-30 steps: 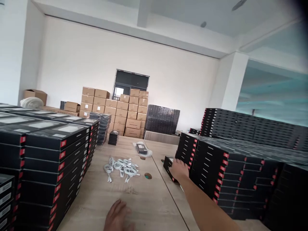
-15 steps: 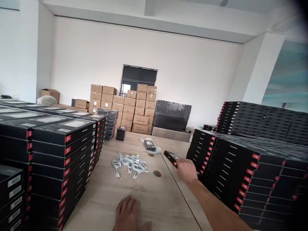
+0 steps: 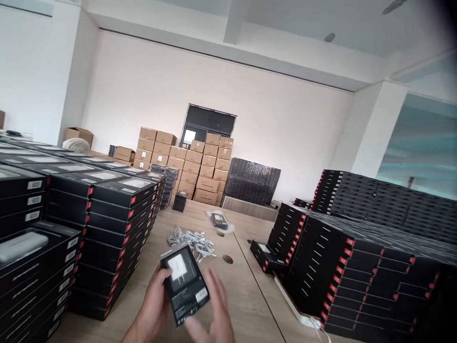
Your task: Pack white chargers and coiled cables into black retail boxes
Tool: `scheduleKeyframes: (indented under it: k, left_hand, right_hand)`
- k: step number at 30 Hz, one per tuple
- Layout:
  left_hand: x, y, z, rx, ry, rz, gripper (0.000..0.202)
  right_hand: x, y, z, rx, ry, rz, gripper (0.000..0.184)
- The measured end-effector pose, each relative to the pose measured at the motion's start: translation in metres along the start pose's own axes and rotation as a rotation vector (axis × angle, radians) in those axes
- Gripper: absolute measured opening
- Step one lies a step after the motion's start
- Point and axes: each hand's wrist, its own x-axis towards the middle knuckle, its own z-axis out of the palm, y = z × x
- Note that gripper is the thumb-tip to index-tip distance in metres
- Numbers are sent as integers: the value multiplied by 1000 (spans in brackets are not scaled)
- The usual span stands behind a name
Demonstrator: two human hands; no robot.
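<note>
In the head view a black retail box (image 3: 191,286) is held up over the table, tilted, with a white charger on its front and a white label low down. My left hand (image 3: 153,295) grips its left side, thumb on the front. My right hand (image 3: 214,309), slightly blurred, is beside the right and lower edge with fingers apart; whether its thumb touches the box I cannot tell. Just beyond lies a pile of white cables (image 3: 194,243), partly hidden by the box.
Tall stacks of black boxes (image 3: 117,228) rise on the left, and more stacked boxes (image 3: 321,267) on the right. A single black box (image 3: 266,257) sits against the right stacks, near a white-edged flat object (image 3: 294,302). Further back a small box (image 3: 219,219) lies on plastic. Cartons (image 3: 193,164) line the wall.
My right hand has come back from the right stacks, leaving a black box beside them. My left hand has risen off the table and now holds another black box. The view has shifted.
</note>
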Motion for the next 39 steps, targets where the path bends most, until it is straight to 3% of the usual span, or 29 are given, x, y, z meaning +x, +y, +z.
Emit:
scheduleKeyframes:
  k: [2,4,7,10,12,15,18,20,23,27,32,39]
  left_hand:
    - [-6,1,4,131,-133,-15,36]
    - [-10,-1,9,295,-166,76,39]
    - [-14,-7,17,530,-119,333,58]
    - [-18,-10,25,633,-130,453,88]
    - [-23,-7,28,707,-71,493,91]
    - [-29,0,28,954,-37,626,84]
    - [-34,6,26,1240,-167,821,80]
    - [-37,7,26,1394,-298,893,77]
    - [-43,5,27,1555,-483,869,82]
    - [-48,0,26,1682,-623,802,88]
    - [-50,-5,27,1714,-645,752,90]
    - [-48,-7,26,1693,-638,704,91]
  right_hand:
    - [-3,-2,0,289,-4,300,68]
    - [-4,-7,0,478,-63,412,63]
    - [-5,-13,-1,401,-54,435,59]
    - [-7,-14,-4,188,-88,400,62]
    - [-9,-14,-6,150,-134,367,66]
    - [-8,-15,-13,338,-106,397,61]
    - [2,-18,-28,593,-58,526,54]
    - [10,-21,-40,644,-69,566,52]
    - [18,-26,-50,639,-168,555,46]
    - [17,-30,-49,606,-273,541,47]
    - [13,-25,-43,392,-53,510,40]
    - [9,-6,-34,392,49,600,32]
